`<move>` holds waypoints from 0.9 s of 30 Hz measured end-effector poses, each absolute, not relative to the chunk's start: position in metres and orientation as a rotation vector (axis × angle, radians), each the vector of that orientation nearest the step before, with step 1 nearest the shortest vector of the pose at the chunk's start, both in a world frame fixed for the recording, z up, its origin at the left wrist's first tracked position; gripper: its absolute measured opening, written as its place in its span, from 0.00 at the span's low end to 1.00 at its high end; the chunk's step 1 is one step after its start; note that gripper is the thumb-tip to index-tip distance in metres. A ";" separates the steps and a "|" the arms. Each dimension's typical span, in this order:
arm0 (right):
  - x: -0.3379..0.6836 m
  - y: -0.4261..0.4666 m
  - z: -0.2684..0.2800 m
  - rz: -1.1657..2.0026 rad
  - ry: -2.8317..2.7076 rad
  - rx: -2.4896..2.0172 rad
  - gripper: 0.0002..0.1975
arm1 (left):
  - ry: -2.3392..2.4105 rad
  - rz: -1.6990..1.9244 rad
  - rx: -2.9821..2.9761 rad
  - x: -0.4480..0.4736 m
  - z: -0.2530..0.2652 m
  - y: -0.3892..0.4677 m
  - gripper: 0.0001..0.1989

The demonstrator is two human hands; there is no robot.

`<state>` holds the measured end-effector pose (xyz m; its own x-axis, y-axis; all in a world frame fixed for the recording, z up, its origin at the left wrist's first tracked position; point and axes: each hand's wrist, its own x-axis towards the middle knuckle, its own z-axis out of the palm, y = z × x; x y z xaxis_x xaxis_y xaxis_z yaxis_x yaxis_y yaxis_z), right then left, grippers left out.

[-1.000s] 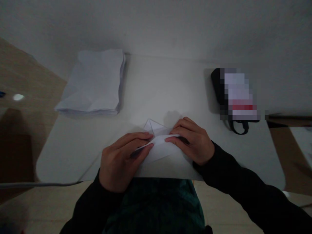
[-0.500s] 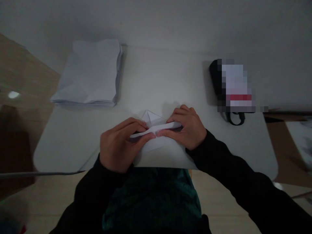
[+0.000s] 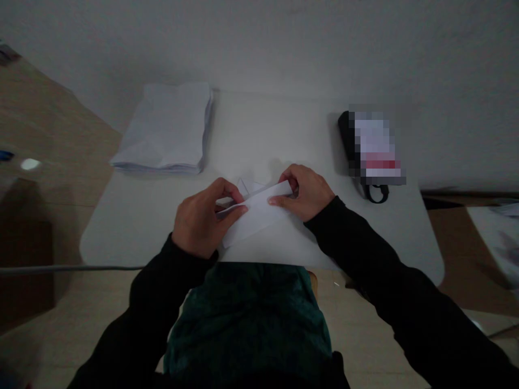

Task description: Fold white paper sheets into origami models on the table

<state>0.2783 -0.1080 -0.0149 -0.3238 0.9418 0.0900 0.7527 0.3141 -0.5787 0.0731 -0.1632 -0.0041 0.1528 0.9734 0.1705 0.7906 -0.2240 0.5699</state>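
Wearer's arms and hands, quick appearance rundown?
Left hand and right hand: both bare, no gloves. Left sleeve and right sleeve: long, black, reaching the wrists, no markings visible. Dim light hides the fabric's finer detail.

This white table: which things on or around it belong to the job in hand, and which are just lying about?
In use:
folded white paper, pinched by the left hand and right hand
white table beneath

Apparently just lying about:
paper stack, untouched; maybe spare
black item with a loop, its top blurred
grey cable
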 end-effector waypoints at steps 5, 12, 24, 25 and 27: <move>0.288 -0.102 -0.018 0.647 -2.075 -1.569 0.15 | 1.370 0.815 2.216 0.068 -0.006 -0.165 0.07; 0.268 -0.138 -0.031 0.117 -2.044 -1.204 0.08 | 1.419 0.678 2.667 0.070 -0.005 -0.168 0.15; 0.268 -0.153 -0.029 -0.018 -2.476 -0.811 0.15 | 1.351 0.650 2.799 0.057 -0.011 -0.192 0.21; 0.269 -0.153 -0.030 -0.018 -2.475 -0.816 0.15 | 1.385 0.643 2.799 0.055 -0.010 -0.195 0.21; 0.274 -0.152 -0.033 -0.031 -2.442 -0.857 0.15 | 1.409 0.630 2.804 0.052 -0.010 -0.198 0.22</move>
<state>0.2735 -0.1517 -0.0326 -0.6479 0.5718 0.5033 0.5842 0.7970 -0.1534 0.0520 -0.1983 -0.0098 0.5355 0.7587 0.3708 0.7821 -0.6113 0.1213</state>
